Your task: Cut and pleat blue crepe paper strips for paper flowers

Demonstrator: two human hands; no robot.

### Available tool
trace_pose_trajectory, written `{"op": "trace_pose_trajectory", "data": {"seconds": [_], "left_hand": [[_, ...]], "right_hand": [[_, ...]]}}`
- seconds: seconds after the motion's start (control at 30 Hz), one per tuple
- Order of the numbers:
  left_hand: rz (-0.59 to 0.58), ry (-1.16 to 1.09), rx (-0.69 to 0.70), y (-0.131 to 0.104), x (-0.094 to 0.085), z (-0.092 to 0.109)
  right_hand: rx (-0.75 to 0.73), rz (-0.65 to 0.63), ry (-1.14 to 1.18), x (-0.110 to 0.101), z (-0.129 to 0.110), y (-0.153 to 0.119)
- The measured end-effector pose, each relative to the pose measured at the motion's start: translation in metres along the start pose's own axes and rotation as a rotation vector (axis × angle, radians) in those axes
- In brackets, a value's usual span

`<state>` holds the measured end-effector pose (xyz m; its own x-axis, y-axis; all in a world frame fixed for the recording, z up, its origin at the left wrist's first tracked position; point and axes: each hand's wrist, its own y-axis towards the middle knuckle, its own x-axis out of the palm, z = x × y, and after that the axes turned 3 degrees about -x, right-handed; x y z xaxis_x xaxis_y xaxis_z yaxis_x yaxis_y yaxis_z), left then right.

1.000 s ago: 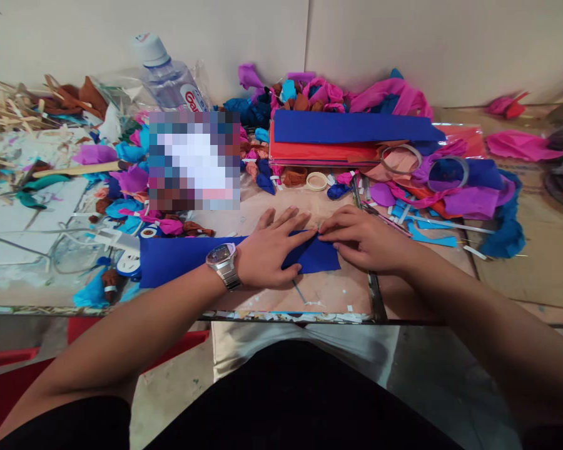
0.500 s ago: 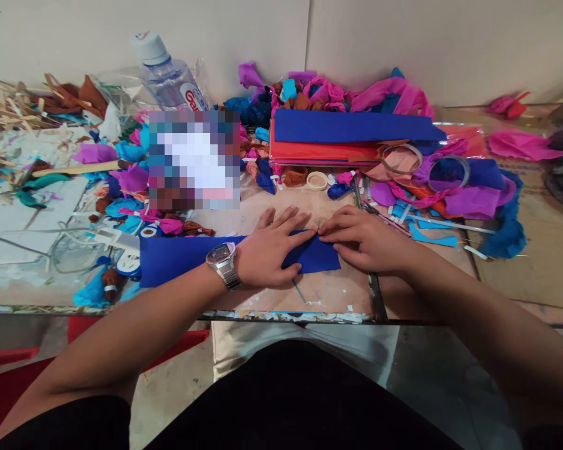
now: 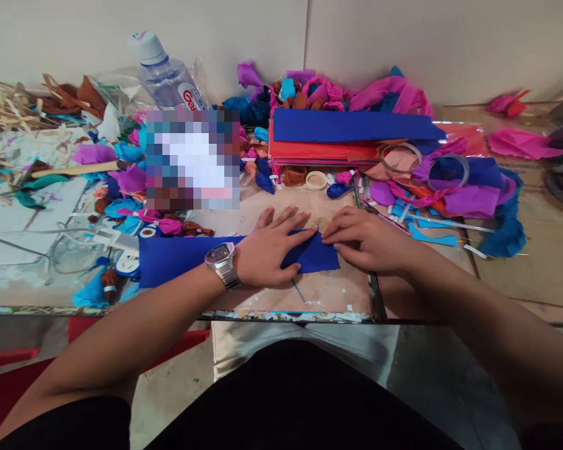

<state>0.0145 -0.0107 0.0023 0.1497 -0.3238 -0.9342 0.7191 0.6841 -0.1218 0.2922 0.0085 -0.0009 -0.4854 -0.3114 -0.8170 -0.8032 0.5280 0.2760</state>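
Observation:
A long strip of dark blue crepe paper (image 3: 182, 259) lies across the table in front of me. My left hand (image 3: 272, 247), with a metal watch (image 3: 223, 262) on the wrist, rests flat on the strip, fingers spread. At the strip's right end, the fingers of my right hand (image 3: 356, 237) are drawn together in a pinch at its far corner. What lies under those fingertips is partly hidden.
Behind the hands is a stack of blue and red paper (image 3: 347, 128), with a tape roll (image 3: 398, 157) beside it. A plastic bottle (image 3: 169, 78) leans at the back left. Crumpled coloured paper (image 3: 328, 94) and wooden sticks (image 3: 9, 109) lie around.
The right fingertips have shifted very slightly to the right along the corner of the strip. My left hand stays flat in the same place.

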Motion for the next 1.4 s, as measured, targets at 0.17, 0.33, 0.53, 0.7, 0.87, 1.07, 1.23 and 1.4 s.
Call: {"op": "trace_pose_trajectory", "data": {"seconds": [0.17,0.33,0.53,0.7,0.87,1.07,1.23,1.4], "left_hand": [[-0.002,0.006,-0.001,0.0,0.0,0.0],[-0.002,0.007,-0.001,0.0,0.0,0.0],[0.014,-0.013,0.002,0.0,0.001,0.0],[0.005,-0.003,-0.001,0.0,0.002,-0.001],[-0.003,0.003,-0.007,0.0,0.001,0.0],[0.011,-0.015,-0.007,0.0,0.001,0.0],[0.002,-0.011,-0.012,0.001,0.0,0.001],[-0.012,0.002,-0.017,0.001,-0.001,0.002]], "right_hand": [[0.012,0.001,0.01,-0.002,-0.002,0.0],[0.008,-0.019,0.017,-0.006,-0.004,0.001],[0.011,-0.05,0.023,-0.009,-0.005,0.001],[0.026,-0.071,0.016,-0.01,-0.006,0.002],[0.037,-0.076,0.017,-0.011,-0.008,0.002],[0.009,0.0,0.086,-0.008,-0.007,0.0],[0.016,0.01,0.034,-0.004,-0.004,-0.002],[0.005,-0.032,0.003,-0.002,-0.001,-0.002]]}}
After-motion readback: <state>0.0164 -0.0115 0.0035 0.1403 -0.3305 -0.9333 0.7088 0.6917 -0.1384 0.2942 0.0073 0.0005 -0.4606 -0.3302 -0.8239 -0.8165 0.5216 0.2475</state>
